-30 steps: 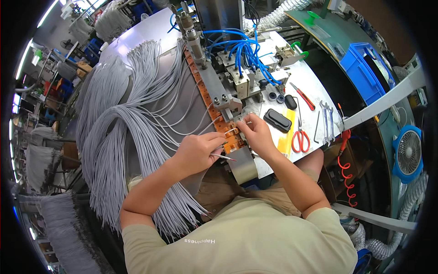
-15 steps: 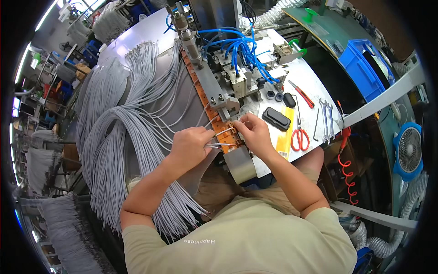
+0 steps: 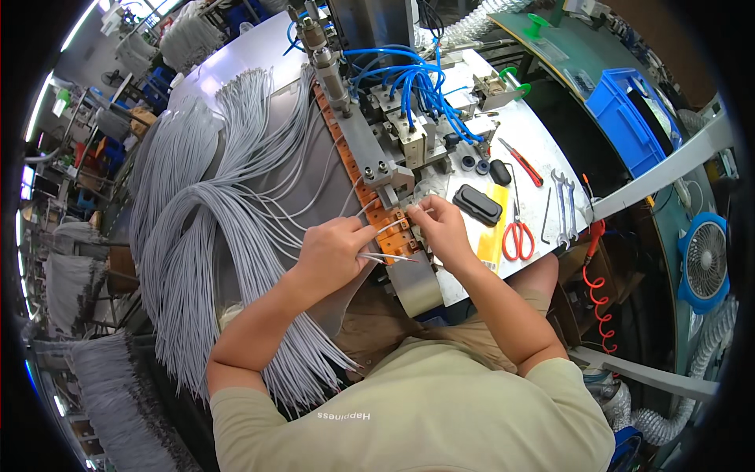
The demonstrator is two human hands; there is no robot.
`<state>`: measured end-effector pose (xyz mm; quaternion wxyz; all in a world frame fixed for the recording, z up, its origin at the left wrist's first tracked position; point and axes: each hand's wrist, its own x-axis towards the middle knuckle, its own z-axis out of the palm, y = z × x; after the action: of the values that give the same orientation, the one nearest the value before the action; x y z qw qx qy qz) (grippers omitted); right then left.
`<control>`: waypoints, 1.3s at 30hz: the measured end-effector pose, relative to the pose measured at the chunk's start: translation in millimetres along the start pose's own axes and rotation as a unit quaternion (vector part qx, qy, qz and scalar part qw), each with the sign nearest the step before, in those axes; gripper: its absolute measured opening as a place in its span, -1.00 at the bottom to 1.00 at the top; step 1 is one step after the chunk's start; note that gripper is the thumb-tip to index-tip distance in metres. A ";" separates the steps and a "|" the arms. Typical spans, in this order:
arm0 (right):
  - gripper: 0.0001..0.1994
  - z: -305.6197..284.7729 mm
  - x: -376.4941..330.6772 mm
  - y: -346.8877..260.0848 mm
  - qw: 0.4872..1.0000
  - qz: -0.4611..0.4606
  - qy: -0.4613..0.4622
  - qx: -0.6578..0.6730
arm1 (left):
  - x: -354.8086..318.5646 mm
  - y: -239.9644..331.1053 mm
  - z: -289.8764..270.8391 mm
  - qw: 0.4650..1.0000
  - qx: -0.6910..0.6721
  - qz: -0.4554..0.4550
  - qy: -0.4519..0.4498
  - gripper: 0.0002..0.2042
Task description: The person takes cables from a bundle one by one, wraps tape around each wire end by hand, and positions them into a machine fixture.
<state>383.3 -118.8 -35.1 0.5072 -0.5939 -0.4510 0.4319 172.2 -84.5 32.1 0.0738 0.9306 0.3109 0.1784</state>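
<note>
My left hand [image 3: 333, 250] is closed around a few grey cables, their loose ends [image 3: 393, 258] sticking out to the right below its fingers. One grey cable [image 3: 389, 226] runs from its fingertips across an orange slotted strip [image 3: 350, 164]. On the strip's right side, the fingers of my right hand [image 3: 442, 230] are pinched together close to that cable's end; what lies between them is hidden. Left of the strip spreads a large bundle of grey cables [image 3: 228, 204], a few of them reaching over to the strip.
A machine with blue air tubes [image 3: 417, 86] stands just beyond my hands. To the right lie a black case [image 3: 476, 204], red scissors [image 3: 517, 241], a red utility knife [image 3: 521, 162] and wrenches [image 3: 561, 206]. Farther right are a blue crate [image 3: 621, 118] and a fan [image 3: 705, 261].
The loose cable ends under my left hand have swung down and to the right, away from the strip's slots. Both hands have shifted only slightly.
</note>
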 end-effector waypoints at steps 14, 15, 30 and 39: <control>-0.87 -9.6 -40.7 -35.2 0.997 -0.015 0.026 0.073 | 0.7 2.0 -8.4 0.963 -0.259 -0.076 0.009 -0.85; -0.87 -7.3 -47.3 -36.1 0.997 -0.014 0.028 0.074 | 2.1 2.9 -11.6 0.939 -0.319 -0.125 -0.026 -0.84; -0.86 8.5 -47.8 -38.6 0.943 -0.286 0.017 -0.167 | 3.3 8.6 -8.4 0.953 -0.284 -0.101 -0.019 -0.82; -0.81 8.6 -47.4 -38.4 0.947 -0.268 -0.008 -0.179 | 3.5 6.8 -10.7 0.949 -0.298 -0.097 -0.019 -0.84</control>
<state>360.8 -160.1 4.7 0.4860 -0.5287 -0.6674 0.1970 174.5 -87.5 44.7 0.3710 0.8347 0.3310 0.2368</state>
